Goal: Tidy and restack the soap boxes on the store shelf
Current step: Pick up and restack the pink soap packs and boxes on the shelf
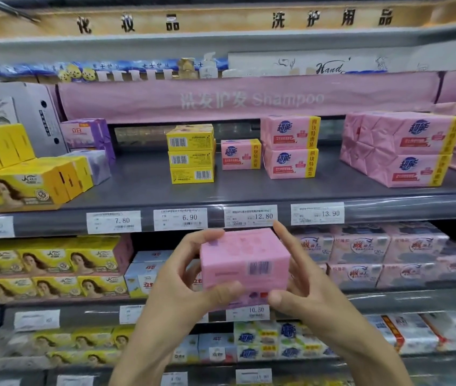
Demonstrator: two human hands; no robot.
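Item in hand: one pink soap pack [244, 263], barcode face towards me, held in the air in front of the shelving, just below the price label marked 12.80 [250, 215]. My left hand [182, 282] grips its left side, fingers curled round the far edge and thumb pressed on the near lower edge. My right hand [304, 285] grips the right side likewise, thumb on the lower edge, forefinger lying up along the top right corner. Both hands are clamped on the pack. On the grey shelf [143, 190] above the label, left to right: yellow portrait boxes [23, 185] stacked unevenly at the far left; purple packs [87, 135] behind and just beside them; a neat stack of three yellow boxes [192, 153], barcodes outward; a single pink pack [240, 154] standing just beside that stack; a stack of two pink packs [290, 147] touching the single one; well apart to the right, a large block of pink packs [405, 149], two high. Above these, a pink banner [249, 98] reading "Shampoo". On the tier below, behind my hands: yellow boxed soap [45, 260] at left, pale pink packs [374, 254] at right, blurred.
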